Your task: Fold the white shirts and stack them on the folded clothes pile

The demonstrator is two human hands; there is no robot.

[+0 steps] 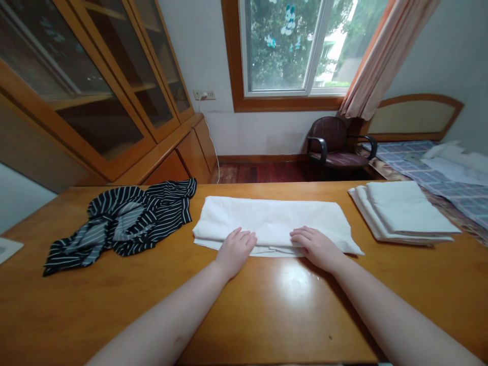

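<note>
A white cloth (pixel 267 216), folded into a long strip, lies across the middle of the table. My left hand (pixel 237 250) rests on its near edge left of centre, fingers laid flat on the fabric. On the same edge, right of centre, lies my right hand (pixel 314 246), its fingers also stretched over the cloth. A lower layer of the cloth shows a little beyond the fold on the near side. Neither hand grips the fabric.
On the wooden table (pixel 293 315), a crumpled black-and-white striped garment (pixel 129 218) lies to the left. A stack of folded white cloths (pixel 407 211) sits at the right. Behind are a glass-door cabinet (pixel 125 66), an armchair (pixel 335 142) and a bed (pixel 427 162).
</note>
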